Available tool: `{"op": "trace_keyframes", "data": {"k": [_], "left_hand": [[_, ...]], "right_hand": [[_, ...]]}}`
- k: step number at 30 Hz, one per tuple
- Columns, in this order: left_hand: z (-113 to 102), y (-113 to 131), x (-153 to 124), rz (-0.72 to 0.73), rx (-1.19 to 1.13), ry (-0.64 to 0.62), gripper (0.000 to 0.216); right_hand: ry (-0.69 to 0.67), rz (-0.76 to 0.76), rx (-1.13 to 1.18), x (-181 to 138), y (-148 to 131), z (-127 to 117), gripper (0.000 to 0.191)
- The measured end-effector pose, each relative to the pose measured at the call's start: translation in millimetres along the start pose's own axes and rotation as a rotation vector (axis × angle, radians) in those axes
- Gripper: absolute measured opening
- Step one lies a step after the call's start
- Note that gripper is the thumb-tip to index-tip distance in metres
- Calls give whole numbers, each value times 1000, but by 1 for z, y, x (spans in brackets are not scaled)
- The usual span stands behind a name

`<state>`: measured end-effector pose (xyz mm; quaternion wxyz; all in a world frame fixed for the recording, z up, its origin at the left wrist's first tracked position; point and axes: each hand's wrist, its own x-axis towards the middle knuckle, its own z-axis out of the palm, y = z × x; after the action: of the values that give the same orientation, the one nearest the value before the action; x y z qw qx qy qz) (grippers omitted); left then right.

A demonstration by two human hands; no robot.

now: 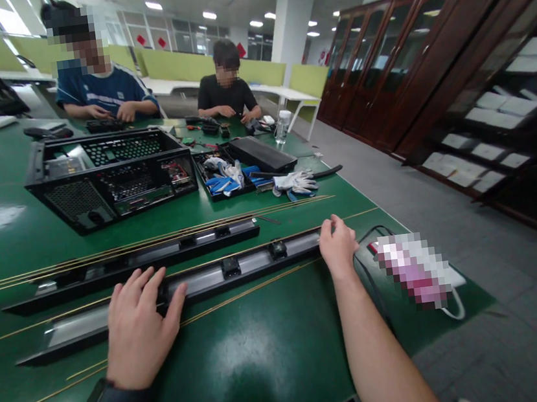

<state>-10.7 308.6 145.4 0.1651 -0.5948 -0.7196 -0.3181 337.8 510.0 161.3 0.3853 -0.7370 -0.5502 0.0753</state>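
A long black channel [252, 272] with a pale inner face and small black blocks in it lies slantwise on the green table. My left hand [139, 324], fingers spread, rests across its left half; a dark watch [119, 397] is on that wrist. At the channel's right end, my right hand [338, 244] has its fingers curled and closed round the tip; the fingertips are partly hidden. Just behind lies a second, similar black channel [158, 257]. Thin brass-coloured rods [254, 285] run alongside both channels.
Farther back stand an open black computer case [143, 177] and a black tray [226, 193] with blue-white gloves [296, 184] beside it. A clear bottle [282, 127] stands near the right edge. A blurred pink-white item [411, 271] and cables lie at right. Two people sit opposite.
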Motion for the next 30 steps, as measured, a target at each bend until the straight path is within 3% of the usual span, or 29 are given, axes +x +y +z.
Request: {"op": "trace_keyframes", "data": {"k": [11,18,25,30], "left_hand": [[-1,-1,0,5,7,-19,53],[-1,-2,0,12,7,-21,55],[0,-3,0,-2,19,-6,54],[0,-2,0,4,14,-23,55]], "right_hand": [[-3,72,44,7,7,2,65],[-51,-35,61,-6,-4,2,53],[-6,71,40,9,9,4,64],[-97,-37,23,-6,0,6,56]]}}
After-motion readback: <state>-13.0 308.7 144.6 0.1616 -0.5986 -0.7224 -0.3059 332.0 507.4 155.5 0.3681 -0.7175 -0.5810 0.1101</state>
